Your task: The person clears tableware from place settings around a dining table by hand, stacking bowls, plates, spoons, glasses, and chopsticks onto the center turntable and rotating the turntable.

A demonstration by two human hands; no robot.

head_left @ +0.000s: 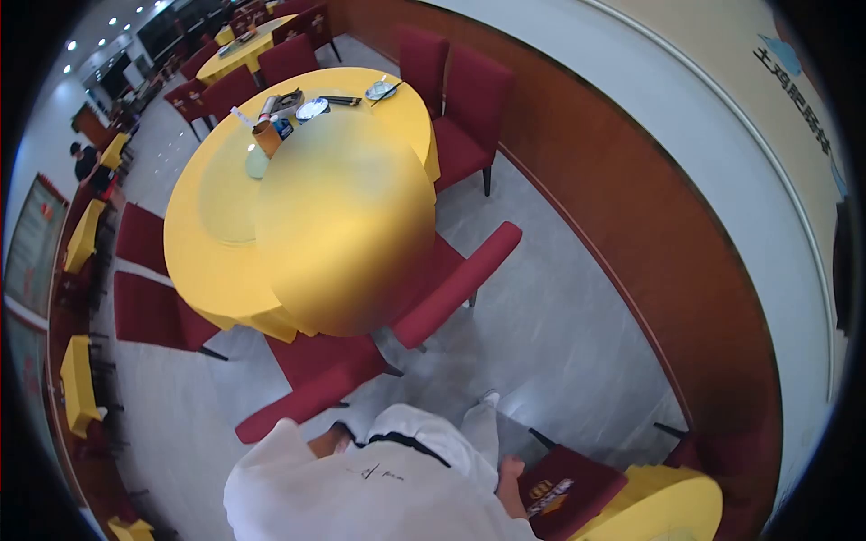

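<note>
In the head view my left hand (339,441) is beside my waist, near the black waistband; its fingers are mostly hidden. Lower right, my right hand (511,467) hangs closed beside a burgundy chair back (564,491) with a printed logo, and nothing shows in it. Ahead stands a large round table (203,279) with a yellow cloth. A blurred, rounded yellow patch covers part of it. On the far side are an orange-brown holder (266,137), a white dish (312,109), dark chopstick-like items (341,100) and a plate (381,91).
Burgundy chairs surround the table; one (316,388) stands in front of me, another (460,288) right of it. A second yellow-covered table (686,505) is at lower right. Brown wall panelling (613,162) runs along the right. A person (87,164) is far off left.
</note>
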